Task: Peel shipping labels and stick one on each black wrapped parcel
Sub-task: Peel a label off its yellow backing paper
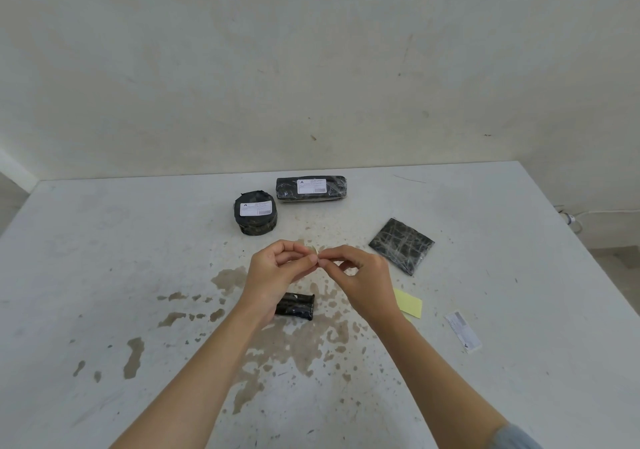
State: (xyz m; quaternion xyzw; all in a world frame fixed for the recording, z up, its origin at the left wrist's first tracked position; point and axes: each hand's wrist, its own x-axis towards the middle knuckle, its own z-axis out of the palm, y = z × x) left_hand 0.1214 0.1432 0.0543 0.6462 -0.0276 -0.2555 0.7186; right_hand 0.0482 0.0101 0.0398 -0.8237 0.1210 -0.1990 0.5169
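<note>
Four parcels: taking my hands as the dial's centre, the round parcel lies at 10 o'clock and the long parcel at 12, each already bearing a white label. The flat parcel at 3 and the small parcel at 6, partly under my left wrist, are bare black.
Label in hand: a small pale piece is held above the counter between both hands. It is edge-on and mostly hidden, so I take it for a label on its backing without being sure.
Left hand: fingers curled, thumb and forefinger pinching the piece's left side.
Right hand: fingers curled, tips nipping its right edge.
Spare label: at 4 o'clock, flat on the counter, well apart from the parcels.
Yellow backing: also at 4, just beside my right wrist; likely a spent liner.
Step in hand: I judge I am starting the peel.
Doing it well: I would hold the backing steady in the left hand, lift one corner with a right fingernail and peel slowly, touching only the margin of the glue.
Next placement: the small parcel at 6 is nearest; I would lay one edge first, then smooth outward over the wrinkled wrap.
Risk: the brown stains may be damp, so I would keep the sticky face off them.
</note>
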